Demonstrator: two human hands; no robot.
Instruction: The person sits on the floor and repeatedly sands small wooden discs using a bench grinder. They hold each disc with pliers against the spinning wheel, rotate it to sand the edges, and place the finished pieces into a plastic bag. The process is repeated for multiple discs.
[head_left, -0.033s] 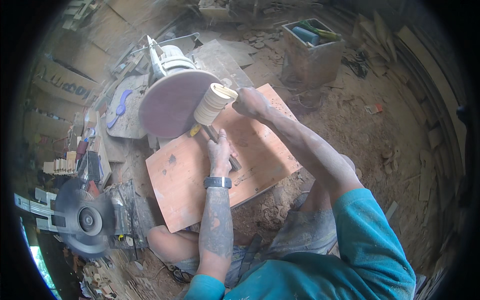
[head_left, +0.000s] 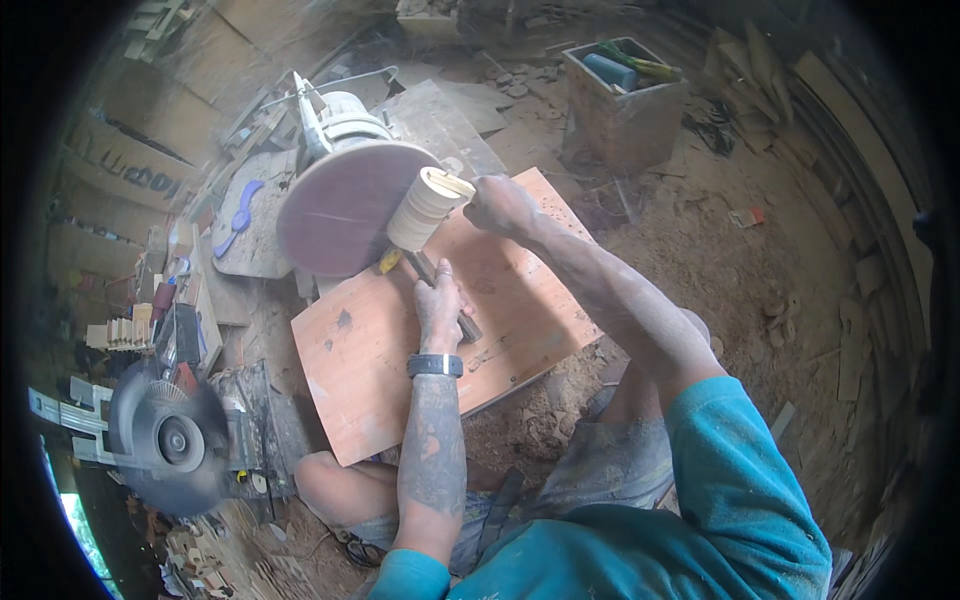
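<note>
A: We're seeing a pale, banded wooden block standing tilted, its top leaning right, at the right-hand side of the big round disc.

B: Is it touching the disc?

A: I'm not able to tell; the block itself is hiding that spot. What's the right hand doing?

B: It's closing into a fist at the pale strip jutting from the block's upper end. It's probably gripping there because that spot is sitting on the side away from the disc.

A: And lower down, the left hand is curling its fingers round a dark bar, which is slanting up toward the block's lower end.

B: Perhaps it's steadying things from below! Whether bar and block are meeting, I'm not making out.

A: Under both hands a wide reddish board is lying, likely serving as a surface within easy reach of the disc.

B: And a small yellow piece is peeking out just beneath the block.
</note>
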